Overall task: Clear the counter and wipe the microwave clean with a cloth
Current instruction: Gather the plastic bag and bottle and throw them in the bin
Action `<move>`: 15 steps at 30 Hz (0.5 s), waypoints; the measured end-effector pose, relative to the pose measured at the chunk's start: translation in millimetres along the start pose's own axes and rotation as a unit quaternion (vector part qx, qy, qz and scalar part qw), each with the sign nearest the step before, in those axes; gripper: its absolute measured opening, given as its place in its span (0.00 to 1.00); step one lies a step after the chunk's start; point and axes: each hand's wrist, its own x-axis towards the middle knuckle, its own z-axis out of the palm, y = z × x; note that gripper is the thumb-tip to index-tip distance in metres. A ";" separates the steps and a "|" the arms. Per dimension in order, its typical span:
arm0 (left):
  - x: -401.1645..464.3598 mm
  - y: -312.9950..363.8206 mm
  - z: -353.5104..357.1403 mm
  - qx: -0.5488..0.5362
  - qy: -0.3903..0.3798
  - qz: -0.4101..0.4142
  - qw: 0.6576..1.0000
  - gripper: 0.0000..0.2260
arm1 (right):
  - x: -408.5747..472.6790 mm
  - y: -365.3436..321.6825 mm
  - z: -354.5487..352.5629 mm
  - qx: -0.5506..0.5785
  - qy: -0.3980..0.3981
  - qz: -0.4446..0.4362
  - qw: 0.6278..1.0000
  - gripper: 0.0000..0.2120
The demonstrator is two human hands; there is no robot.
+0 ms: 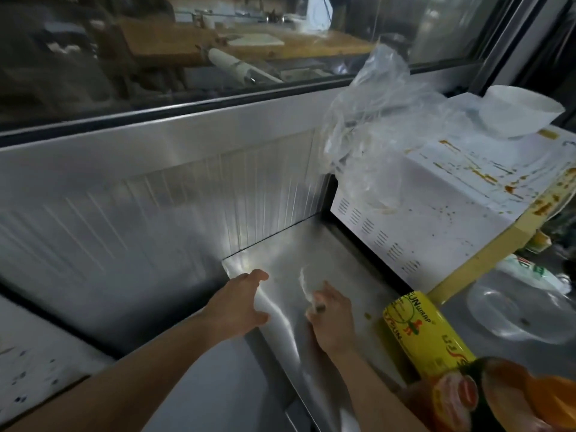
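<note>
nearest the camera, at the lower right and well in front of the microwave, stands an orange-brown bottle (511, 397) with a label; its exact kind is too blurred to tell. just beyond it, still in front of the microwave, lies a yellow wrap roll (427, 338) on its side on the steel counter (311, 254). to the roll's right, in front of the microwave's yellowed face, sits a clear lid (514, 310), and a white bag (530, 271) with green print lies just behind that. the right hand (332, 319) is on the counter in front of the microwave's left side, fingers curled round a small pale scrap (307, 286), thin and see-through; what it is cannot be told. the left hand (241, 304) hovers farther left of the microwave at the counter's edge, fingers spread and relaxed, holding nothing. the microwave (436, 213) is white, set at the counter's right end, its top and side spattered with orange-brown stains, vent slots along its left side. a crumpled clear plastic bag (377, 120) rests on the microwave's top left corner and hangs over the side. a white bowl (523, 110) sits tilted on the microwave's far top. behind the microwave runs a ribbed steel wall (156, 194), and above it a window (218, 42) showing a cluttered wooden table.
</note>
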 end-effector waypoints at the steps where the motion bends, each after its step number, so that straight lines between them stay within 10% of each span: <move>1: 2.4 -0.7 -1.7 -0.002 -0.004 0.005 1.000 0.31 | -0.6 0.6 1.3 0.027 0.019 0.013 0.999 0.07; 15: 12.3 19.4 -82.9 -0.049 -0.013 0.124 0.991 0.31 | -27.2 -68.0 -70.2 0.077 0.128 0.108 0.983 0.09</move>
